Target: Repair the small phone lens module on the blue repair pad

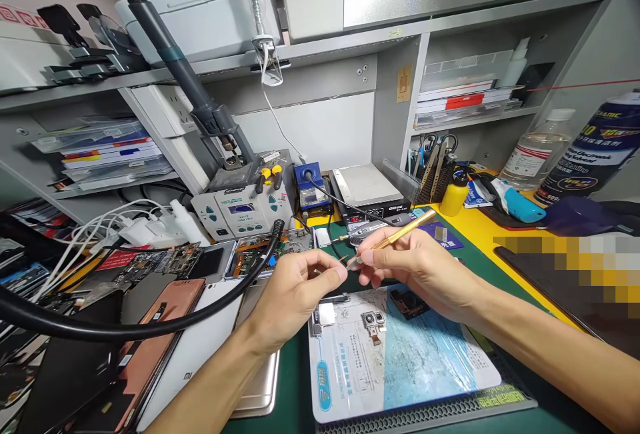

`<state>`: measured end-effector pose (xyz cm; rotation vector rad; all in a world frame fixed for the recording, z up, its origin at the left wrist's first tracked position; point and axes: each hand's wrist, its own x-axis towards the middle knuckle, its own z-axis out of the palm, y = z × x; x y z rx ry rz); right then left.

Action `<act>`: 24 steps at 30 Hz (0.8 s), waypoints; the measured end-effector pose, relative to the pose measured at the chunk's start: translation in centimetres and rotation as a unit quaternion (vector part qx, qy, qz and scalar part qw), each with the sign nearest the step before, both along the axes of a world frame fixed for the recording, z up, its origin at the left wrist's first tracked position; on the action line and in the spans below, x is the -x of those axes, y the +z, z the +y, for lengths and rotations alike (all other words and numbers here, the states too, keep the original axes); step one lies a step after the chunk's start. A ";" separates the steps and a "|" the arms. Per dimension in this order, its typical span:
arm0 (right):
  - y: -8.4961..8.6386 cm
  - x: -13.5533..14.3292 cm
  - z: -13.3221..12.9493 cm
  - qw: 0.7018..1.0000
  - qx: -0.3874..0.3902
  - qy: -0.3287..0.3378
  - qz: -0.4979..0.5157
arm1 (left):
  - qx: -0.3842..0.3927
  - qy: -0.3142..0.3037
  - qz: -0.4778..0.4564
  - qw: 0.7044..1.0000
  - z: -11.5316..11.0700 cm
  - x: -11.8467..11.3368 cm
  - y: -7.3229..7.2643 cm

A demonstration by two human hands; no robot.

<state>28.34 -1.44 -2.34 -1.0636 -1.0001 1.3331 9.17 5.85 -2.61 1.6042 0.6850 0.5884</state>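
Left fingers pinch a tiny, probably fragile part, best held edgewise, near the mat; right fingers grip a gold tool.

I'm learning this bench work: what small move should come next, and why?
Perhaps work the gold tool lightly along the small piece: the right hand holds the tool like a pen, its tip at or near the piece pinched in the left hand.

The gold-toned tool gleamed like polished metal, the printed mat shone smooth and glossy, the black hose looked like slick plastic, the overhead panel had a grainy metallic sheen
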 end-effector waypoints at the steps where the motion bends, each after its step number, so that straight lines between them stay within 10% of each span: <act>1: 0.0 0.0 0.1 1.000 0.001 0.001 0.014 | -0.002 0.004 -0.005 1.000 0.0 0.0 0.0; 24: 0.3 -0.3 0.0 0.997 0.021 0.002 0.080 | 0.014 0.021 -0.029 0.999 -0.1 0.2 -0.1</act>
